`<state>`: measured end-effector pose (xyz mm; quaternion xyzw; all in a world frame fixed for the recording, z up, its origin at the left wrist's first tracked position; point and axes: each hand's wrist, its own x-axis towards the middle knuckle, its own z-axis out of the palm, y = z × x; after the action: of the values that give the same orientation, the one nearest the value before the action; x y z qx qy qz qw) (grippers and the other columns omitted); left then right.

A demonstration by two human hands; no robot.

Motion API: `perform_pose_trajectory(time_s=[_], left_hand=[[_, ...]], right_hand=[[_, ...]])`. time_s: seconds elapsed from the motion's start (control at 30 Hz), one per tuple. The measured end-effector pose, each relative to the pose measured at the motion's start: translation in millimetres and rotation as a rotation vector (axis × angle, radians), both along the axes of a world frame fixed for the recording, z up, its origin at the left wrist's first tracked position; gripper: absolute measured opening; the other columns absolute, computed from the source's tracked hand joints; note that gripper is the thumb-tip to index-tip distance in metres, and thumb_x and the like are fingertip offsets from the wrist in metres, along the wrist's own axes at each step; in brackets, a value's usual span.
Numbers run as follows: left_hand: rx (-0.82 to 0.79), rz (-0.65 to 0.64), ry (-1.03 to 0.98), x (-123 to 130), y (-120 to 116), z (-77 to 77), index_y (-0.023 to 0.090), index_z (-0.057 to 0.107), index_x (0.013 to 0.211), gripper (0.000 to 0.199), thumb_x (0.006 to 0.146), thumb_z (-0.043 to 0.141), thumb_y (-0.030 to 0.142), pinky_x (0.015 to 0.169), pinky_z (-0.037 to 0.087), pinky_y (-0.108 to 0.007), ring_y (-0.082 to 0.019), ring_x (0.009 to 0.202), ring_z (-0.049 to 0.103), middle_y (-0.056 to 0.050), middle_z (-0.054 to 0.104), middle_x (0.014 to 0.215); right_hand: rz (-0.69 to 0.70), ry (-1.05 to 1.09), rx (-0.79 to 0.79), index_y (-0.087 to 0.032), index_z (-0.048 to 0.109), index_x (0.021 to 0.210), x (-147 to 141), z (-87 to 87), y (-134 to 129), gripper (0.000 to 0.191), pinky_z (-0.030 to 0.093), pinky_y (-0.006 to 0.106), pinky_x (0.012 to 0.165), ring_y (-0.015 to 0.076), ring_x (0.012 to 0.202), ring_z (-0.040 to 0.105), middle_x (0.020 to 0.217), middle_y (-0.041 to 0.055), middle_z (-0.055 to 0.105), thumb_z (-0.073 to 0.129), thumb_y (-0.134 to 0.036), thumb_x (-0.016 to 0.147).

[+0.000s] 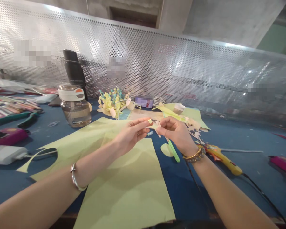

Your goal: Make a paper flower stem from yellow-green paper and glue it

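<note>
My left hand [133, 132] pinches a small yellow paper piece [150, 121] between thumb and fingertips. Close to its right, my right hand [177, 132] has thumb and index finger closed on a small pale paper-like scrap [158, 124], partly covered by the fingers. Both hands are held above the table, over the far end of a large yellow-green paper sheet [133, 187]. A green utility knife [173, 151] and a round yellow paper cutout [166, 150] lie below my right hand.
A glue gun [225, 159] with its cord lies at right. To the left stand a water bottle [75, 108] and a white charger [8, 155]. Yellow and teal paper flowers [111, 103] and a phone [143, 101] are near the perforated metal partition [138, 63] behind.
</note>
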<state>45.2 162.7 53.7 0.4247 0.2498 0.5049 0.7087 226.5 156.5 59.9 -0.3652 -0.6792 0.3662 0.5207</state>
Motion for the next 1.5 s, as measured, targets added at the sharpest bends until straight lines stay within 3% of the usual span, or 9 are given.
perform_pose_trajectory(time_s=[0.43, 0.77, 1.2, 1.5], left_hand=[[0.011, 0.028, -0.032, 4, -3, 1.0, 0.013, 0.071, 0.084, 0.009, 0.075, 0.069, 0.011, 0.071, 0.052, -0.015, -0.009, 0.072, 0.067, -0.002, 0.071, 0.075], [0.016, 0.01, -0.032, 4, -2, -0.6, 0.014, 0.071, 0.083, 0.008, 0.075, 0.069, 0.011, 0.069, 0.053, -0.015, -0.009, 0.073, 0.067, -0.003, 0.072, 0.076], [0.043, -0.016, -0.027, 5, -2, -1.1, 0.014, 0.07, 0.082, 0.008, 0.074, 0.071, 0.013, 0.069, 0.053, -0.014, -0.009, 0.074, 0.067, -0.002, 0.072, 0.077], [0.072, -0.047, -0.035, 4, -2, -2.1, 0.014, 0.07, 0.083, 0.007, 0.076, 0.07, 0.014, 0.07, 0.053, -0.013, -0.008, 0.075, 0.067, -0.001, 0.072, 0.077]], right_hand=[[-0.051, 0.059, 0.025, -0.02, 0.055, 0.082, -6, 0.0, -5, 0.023, 0.055, 0.024, 0.049, 0.01, 0.056, 0.059, 0.071, -0.0019, 0.057, 0.072, -0.032, 0.071], [-0.081, 0.073, 0.104, -0.021, 0.056, 0.084, -8, -0.5, -9, 0.013, 0.057, 0.029, 0.056, 0.0125, 0.058, 0.061, 0.067, -0.0023, 0.059, 0.066, -0.025, 0.075], [-0.122, 0.014, 0.201, -0.021, 0.058, 0.083, -9, -1.5, -9, 0.012, 0.053, 0.027, 0.06, 0.0126, 0.065, 0.062, 0.075, -0.0006, 0.062, 0.066, -0.019, 0.075], [-0.154, -0.068, 0.28, -0.021, 0.065, 0.091, -9, -1.1, -9, 0.015, 0.053, 0.026, 0.061, 0.0106, 0.068, 0.061, 0.092, 0.0024, 0.065, 0.062, -0.017, 0.077]])
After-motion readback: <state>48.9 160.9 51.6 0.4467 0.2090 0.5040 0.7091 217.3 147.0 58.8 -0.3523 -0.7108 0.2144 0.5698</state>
